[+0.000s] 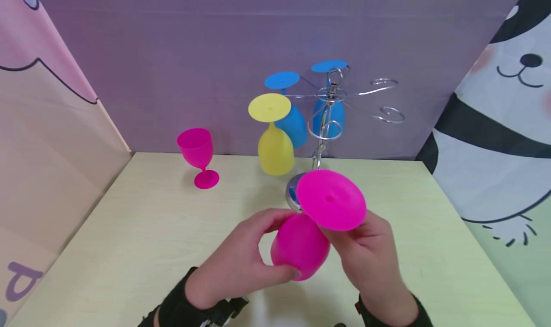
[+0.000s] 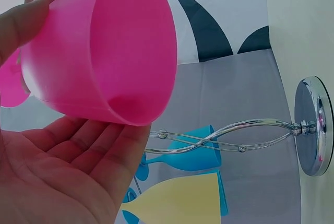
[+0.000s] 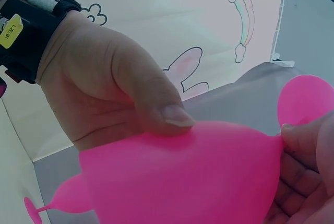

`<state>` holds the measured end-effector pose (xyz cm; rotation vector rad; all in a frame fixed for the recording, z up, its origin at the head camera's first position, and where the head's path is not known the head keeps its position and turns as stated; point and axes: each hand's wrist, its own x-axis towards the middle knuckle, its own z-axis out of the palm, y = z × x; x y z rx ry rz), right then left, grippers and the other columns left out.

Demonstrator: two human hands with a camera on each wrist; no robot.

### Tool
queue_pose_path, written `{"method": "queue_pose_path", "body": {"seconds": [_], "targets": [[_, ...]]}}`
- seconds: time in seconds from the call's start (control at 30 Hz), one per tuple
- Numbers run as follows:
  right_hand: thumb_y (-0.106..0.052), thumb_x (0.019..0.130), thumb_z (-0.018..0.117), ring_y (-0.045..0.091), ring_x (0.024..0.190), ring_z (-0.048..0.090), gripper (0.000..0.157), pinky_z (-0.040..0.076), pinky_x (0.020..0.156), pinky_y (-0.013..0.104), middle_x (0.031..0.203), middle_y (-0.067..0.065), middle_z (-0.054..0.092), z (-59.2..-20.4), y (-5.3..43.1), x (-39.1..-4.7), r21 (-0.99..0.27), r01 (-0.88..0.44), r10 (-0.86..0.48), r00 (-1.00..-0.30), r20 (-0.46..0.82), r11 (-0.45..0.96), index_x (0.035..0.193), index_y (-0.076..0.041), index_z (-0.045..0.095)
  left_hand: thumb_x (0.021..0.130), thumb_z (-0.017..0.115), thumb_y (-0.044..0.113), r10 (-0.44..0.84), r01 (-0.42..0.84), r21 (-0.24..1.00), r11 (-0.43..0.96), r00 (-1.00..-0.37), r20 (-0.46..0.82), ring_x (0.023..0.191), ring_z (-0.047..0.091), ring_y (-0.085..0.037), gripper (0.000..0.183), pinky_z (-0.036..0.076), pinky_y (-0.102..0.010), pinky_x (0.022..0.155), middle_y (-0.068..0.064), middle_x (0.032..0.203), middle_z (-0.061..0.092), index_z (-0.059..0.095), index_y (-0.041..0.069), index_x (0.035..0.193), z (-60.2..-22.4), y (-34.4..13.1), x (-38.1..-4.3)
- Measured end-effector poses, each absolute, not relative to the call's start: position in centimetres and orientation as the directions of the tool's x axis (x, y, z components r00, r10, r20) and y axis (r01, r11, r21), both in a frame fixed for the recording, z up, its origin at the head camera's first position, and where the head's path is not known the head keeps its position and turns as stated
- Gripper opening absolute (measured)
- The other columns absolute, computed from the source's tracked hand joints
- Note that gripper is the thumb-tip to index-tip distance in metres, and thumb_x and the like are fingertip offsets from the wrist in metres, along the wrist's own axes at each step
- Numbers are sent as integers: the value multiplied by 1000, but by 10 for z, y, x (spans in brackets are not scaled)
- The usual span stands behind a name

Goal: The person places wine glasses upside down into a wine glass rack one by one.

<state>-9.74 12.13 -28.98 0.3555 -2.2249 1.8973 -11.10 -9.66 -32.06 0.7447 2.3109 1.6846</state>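
A pink goblet (image 1: 300,247) is held upside down above the table, its round foot (image 1: 331,200) uppermost. My left hand (image 1: 245,260) grips the goblet's bowl between thumb and fingers. My right hand (image 1: 370,250) pinches the stem just under the foot, as the right wrist view also shows; the foot hides some of its fingers in the head view. Right behind them stands a silver wire rack (image 1: 320,147) with curled arms. A yellow goblet (image 1: 276,150) and two blue goblets, one left (image 1: 292,126) and one farther back (image 1: 329,119), hang upside down on it.
Another pink goblet (image 1: 195,147) stands upright at the table's back left. The rack's round base (image 1: 293,193) sits on the pale table (image 1: 142,231). On the rack's right side, bare curled arms (image 1: 391,114) stick out. A purple backdrop (image 1: 193,54) rises behind the table.
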Motion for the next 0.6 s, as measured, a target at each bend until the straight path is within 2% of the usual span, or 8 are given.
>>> {"method": "queue_pose_path", "body": {"seconds": [0.1, 0.33, 0.6], "targets": [[-2, 99, 66, 30, 112, 64, 32, 61, 85, 36, 122, 10, 71, -292, 122, -98, -939, -318, -66, -948, 312, 129, 130, -10, 71, 78, 92, 27, 491, 289, 930, 228, -859, 146, 120, 57, -9, 73, 56, -34, 93, 18, 131, 60, 54, 35, 140, -321, -97, -111], [2, 103, 57, 35, 121, 58, 36, 58, 93, 38, 131, 16, 64, -295, 127, -103, -937, -348, -138, -927, 349, -32, 138, -2, 62, 76, 93, 27, 445, 307, 923, 231, -877, 180, 119, 59, -8, 75, 57, -35, 93, 18, 130, 60, 56, 33, 140, -318, -102, -111], [-3, 101, 64, 35, 133, 54, 44, 55, 99, 39, 143, 15, 58, -295, 126, -108, -951, -298, -254, -917, 308, -78, 144, -6, 58, 79, 92, 23, 359, 337, 924, 180, -897, 257, 123, 59, -14, 78, 55, -38, 97, 11, 135, 60, 53, 28, 146, -313, -112, -111]]}}
